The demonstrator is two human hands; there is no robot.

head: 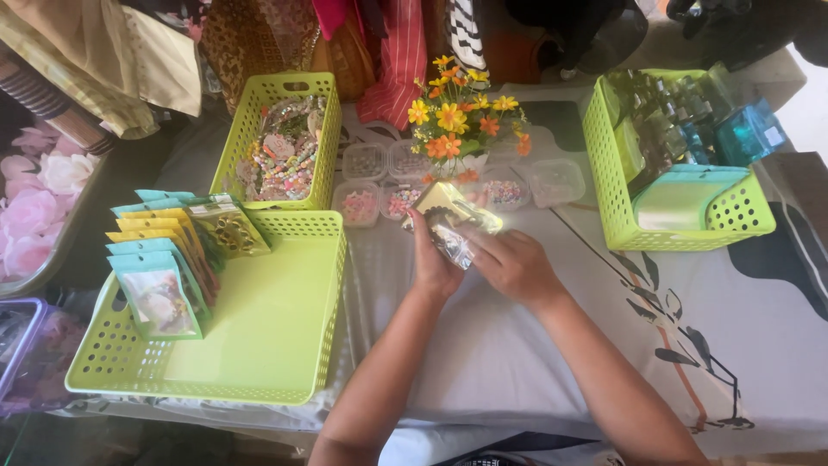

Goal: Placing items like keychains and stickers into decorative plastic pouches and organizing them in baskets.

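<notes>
Hands, left (434, 259) and right (515, 266), fingers closed round foil packets (450, 226) above cloth-covered table (535, 345).

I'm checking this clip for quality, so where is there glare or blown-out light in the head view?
Head view: sunlight glares off the shiny packets held by the left hand and right hand, washing out their detail; the far right edge beside the green basket is overexposed; the left side lies in shade.
</notes>
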